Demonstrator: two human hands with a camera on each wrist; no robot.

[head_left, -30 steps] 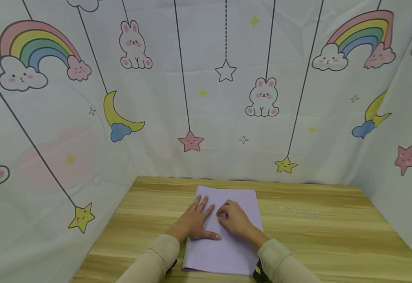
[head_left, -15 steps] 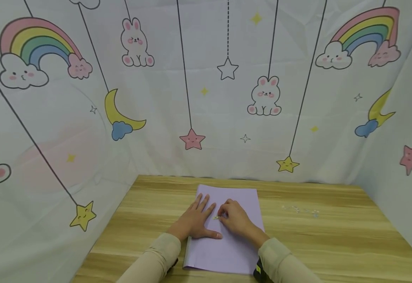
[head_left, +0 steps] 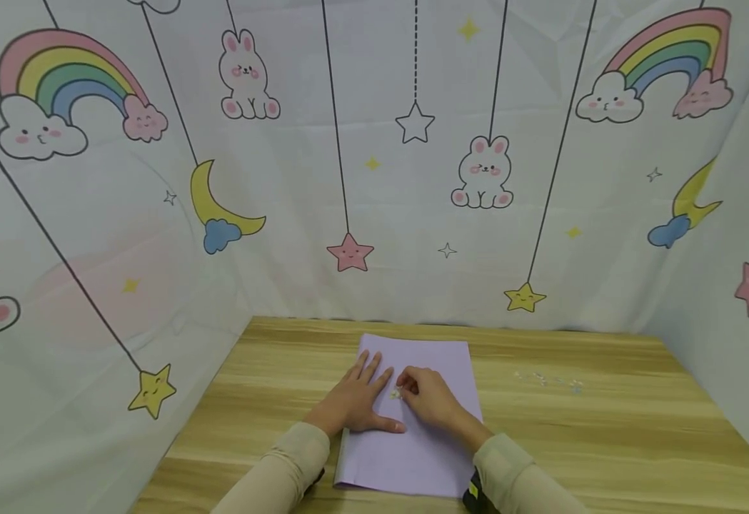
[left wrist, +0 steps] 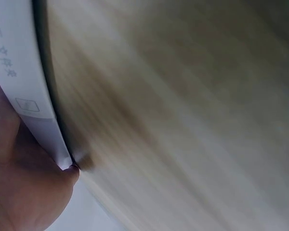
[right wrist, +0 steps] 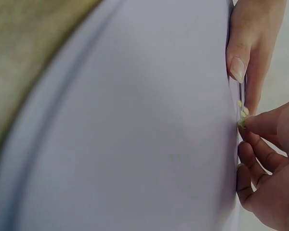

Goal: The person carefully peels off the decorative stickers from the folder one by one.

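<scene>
A purple file folder (head_left: 413, 460) lies on the table, its pale printed spine (left wrist: 26, 62) showing in the left wrist view. My left hand (head_left: 355, 403) rests on the folder's left side, fingers spread and thumb stretched out to the right. Facing it, my right hand (head_left: 428, 396) is over the middle of the cover with curled fingers. Its thumb and forefinger pinch a small yellow-and-green flower sticker (head_left: 395, 393) at the folder's surface. In the right wrist view the flower sticker (right wrist: 244, 113) shows at the fingertips, partly covered by them.
Several tiny pale, bluish flower pieces (head_left: 544, 380) lie in a row on the wooden table (head_left: 605, 442), right of the folder. A white cloth (head_left: 400, 193) printed with rainbows, rabbits and stars hangs behind the table and at both sides.
The right fingertips have shifted slightly, and more of the yellow flower sticker shows beside them. The left hand keeps its place on the folder. The head view has tilted a little.
</scene>
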